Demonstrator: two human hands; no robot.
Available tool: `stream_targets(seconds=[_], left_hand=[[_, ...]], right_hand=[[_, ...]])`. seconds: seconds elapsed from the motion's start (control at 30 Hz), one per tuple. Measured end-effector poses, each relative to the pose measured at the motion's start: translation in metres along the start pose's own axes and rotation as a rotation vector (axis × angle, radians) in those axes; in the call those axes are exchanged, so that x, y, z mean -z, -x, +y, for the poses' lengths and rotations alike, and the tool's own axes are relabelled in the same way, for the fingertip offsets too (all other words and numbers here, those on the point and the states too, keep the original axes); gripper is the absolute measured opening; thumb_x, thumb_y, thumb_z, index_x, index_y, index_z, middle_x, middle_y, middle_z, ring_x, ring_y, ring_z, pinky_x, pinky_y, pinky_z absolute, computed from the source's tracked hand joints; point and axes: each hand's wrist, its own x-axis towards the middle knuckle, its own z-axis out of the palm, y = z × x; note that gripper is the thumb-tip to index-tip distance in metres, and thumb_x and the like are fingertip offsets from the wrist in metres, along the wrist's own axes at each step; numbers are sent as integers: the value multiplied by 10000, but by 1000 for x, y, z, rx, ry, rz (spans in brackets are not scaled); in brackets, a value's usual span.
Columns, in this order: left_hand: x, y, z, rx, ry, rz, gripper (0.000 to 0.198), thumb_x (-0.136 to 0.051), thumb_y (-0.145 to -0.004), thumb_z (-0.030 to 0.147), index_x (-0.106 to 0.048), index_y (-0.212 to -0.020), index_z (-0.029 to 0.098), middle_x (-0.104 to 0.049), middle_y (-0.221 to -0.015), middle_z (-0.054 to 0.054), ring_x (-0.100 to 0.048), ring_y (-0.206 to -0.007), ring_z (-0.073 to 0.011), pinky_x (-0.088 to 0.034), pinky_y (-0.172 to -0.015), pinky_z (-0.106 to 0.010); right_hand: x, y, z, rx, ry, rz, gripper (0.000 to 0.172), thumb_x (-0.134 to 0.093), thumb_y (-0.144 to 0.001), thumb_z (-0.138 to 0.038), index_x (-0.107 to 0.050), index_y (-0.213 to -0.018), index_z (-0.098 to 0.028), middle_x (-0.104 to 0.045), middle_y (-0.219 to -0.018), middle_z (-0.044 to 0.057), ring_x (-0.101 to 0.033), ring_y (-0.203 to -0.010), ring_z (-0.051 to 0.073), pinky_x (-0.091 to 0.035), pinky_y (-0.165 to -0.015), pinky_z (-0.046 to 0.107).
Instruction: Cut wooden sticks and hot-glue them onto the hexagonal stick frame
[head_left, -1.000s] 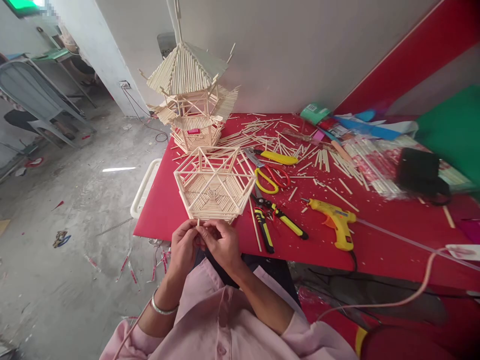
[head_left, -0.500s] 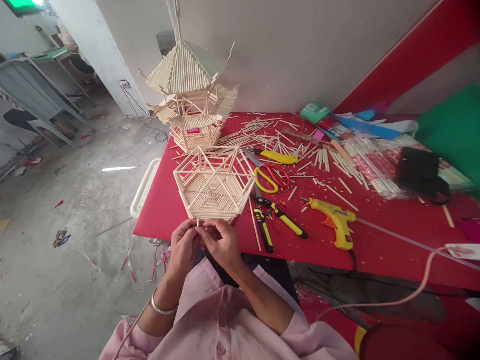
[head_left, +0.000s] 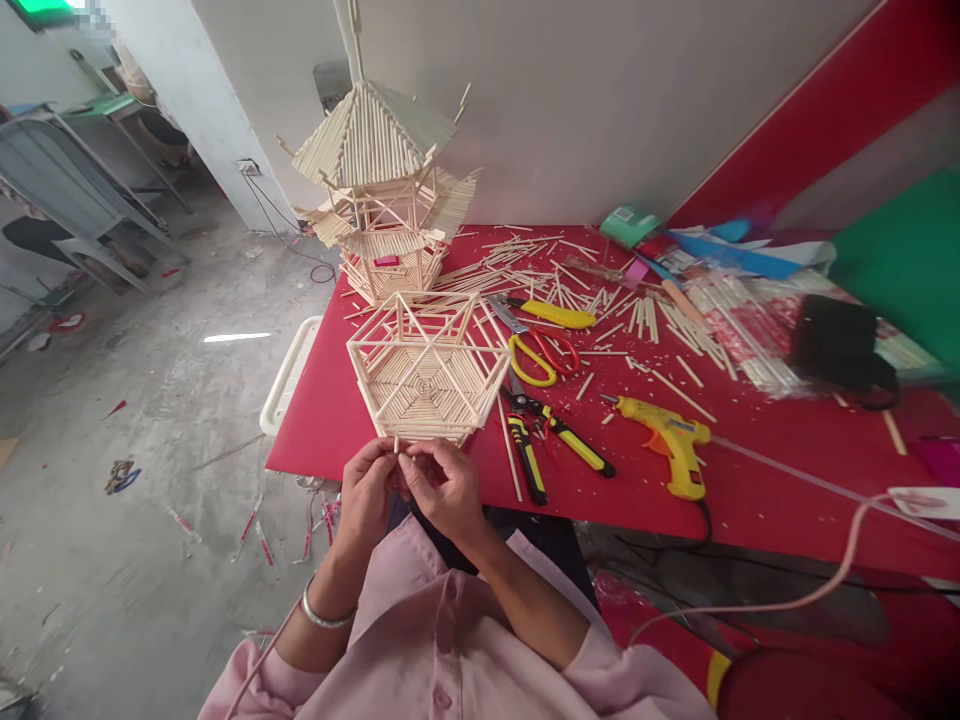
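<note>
Close to the table's front edge, my left hand (head_left: 367, 492) pinches a short wooden stick (head_left: 397, 445) that points upward. My right hand (head_left: 448, 492) meets it, thumb and fingers pressed together; whatever lies between them is mostly hidden, with only a tiny pale tip showing. Just beyond both hands rests a six-sided frame of wooden sticks (head_left: 427, 385), with a floor of sticks laid in rings and crossing bars on top. Its near side almost touches my fingertips. Behind it stands a tiered stick pagoda (head_left: 367, 140) with sloping roofs.
Right of the frame lie yellow-and-black pruning cutters (head_left: 574, 445), scissors with red and yellow handles (head_left: 534, 358), a yellow-handled tool (head_left: 559, 315) and a yellow glue gun (head_left: 669, 440) with its cord. Loose sticks (head_left: 525, 265) and packed sticks (head_left: 739, 325) cover the red table's (head_left: 311, 420) back.
My right thumb has shifted slightly against the fingers of my left hand. The frame, the pagoda and the tools stay where they were.
</note>
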Motion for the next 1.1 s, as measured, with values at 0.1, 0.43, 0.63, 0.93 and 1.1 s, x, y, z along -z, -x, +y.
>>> stream_targets(seconds=[0.1, 0.43, 0.63, 0.93, 1.1], left_hand=[[-1, 1, 2, -4, -3, 7, 148, -712, -647, 248, -690, -742, 137, -605, -578, -2, -516, -470, -87, -413, -432, -185], [1, -1, -2, -6, -15, 3, 155, -703, -660, 254, -679, -761, 138, -601, -583, 3, -509, -473, -84, -408, -431, -178], [-2, 1, 2, -7, -23, 1, 164, -704, -651, 266, -670, -748, 138, -580, -549, 13, -461, -428, -72, -378, -402, -180], [0, -1, 0, -22, -26, -17, 145, -693, -676, 263, -674, -750, 140, -568, -535, 21, -473, -428, -76, -383, -419, -188], [1, 0, 0, -16, -26, -15, 150, -690, -674, 264, -671, -755, 140, -568, -537, 21, -465, -421, -76, -368, -407, -186]], right_hand=[[0, 1, 1, -4, 0, -4, 43, -630, -852, -263, -637, -854, -220, -664, -755, 7, -615, -649, 132, -520, -625, 256], [0, 1, 2, 13, 15, -1, 38, -644, -844, -256, -639, -851, -219, -666, -759, 3, -623, -673, 132, -521, -652, 253], [-1, 1, 1, -11, 24, 5, 53, -633, -853, -270, -649, -852, -220, -684, -776, 18, -641, -688, 147, -535, -671, 269], [-1, 1, 3, -36, 22, -11, 61, -620, -859, -269, -651, -859, -217, -692, -791, 23, -645, -696, 149, -538, -672, 268], [-2, 1, 4, -27, 21, -15, 60, -616, -861, -268, -651, -859, -219, -693, -789, 19, -648, -694, 148, -542, -684, 269]])
